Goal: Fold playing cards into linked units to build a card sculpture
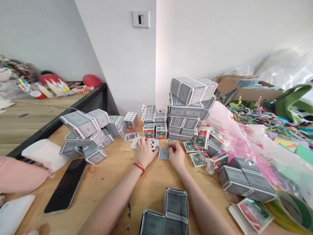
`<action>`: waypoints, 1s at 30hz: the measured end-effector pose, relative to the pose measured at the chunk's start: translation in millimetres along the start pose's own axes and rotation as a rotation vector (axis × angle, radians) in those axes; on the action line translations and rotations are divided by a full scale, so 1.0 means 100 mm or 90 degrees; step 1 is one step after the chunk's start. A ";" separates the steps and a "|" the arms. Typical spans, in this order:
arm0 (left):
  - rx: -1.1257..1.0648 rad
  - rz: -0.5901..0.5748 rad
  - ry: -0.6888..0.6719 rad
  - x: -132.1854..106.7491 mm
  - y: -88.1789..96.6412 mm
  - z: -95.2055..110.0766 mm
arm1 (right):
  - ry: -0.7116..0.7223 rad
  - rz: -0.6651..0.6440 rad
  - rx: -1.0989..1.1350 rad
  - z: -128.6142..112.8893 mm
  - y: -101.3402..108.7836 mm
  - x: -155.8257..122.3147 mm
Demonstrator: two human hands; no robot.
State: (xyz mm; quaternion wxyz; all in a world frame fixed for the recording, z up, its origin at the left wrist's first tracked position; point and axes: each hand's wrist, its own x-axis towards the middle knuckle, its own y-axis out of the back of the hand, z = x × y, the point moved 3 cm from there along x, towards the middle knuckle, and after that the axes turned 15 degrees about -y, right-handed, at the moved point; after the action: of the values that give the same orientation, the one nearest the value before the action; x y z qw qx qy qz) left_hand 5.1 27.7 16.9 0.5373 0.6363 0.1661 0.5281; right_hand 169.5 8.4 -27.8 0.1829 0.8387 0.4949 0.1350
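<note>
My left hand rests over some face-up playing cards, its fingers bent but apart and its thumb out to the side. To its right, a face-down playing card with a grey patterned back lies on the table between my hands. My right hand is beside that card with thumb and fingers curled together; whatever may be between them is hidden. A court card lies to the left of the face-up cards. Just behind stand small card boxes with cards stacked above them.
A tall stack of grey card blocks rises behind my right hand. More blocks are piled at left, near a black phone. Red-green card boxes lie at right. Another block group sits between my forearms.
</note>
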 end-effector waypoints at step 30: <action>-0.255 0.058 -0.450 -0.15 0.12 0.41 | -0.165 -0.214 0.344 -0.14 -0.06 0.04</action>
State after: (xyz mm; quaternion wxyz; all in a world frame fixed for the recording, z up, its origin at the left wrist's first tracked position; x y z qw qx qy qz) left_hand 29.6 -8.8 25.5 0.6510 0.6678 -0.1631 0.3220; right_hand 161.4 16.5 -17.9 0.0346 0.7739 0.6165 -0.1405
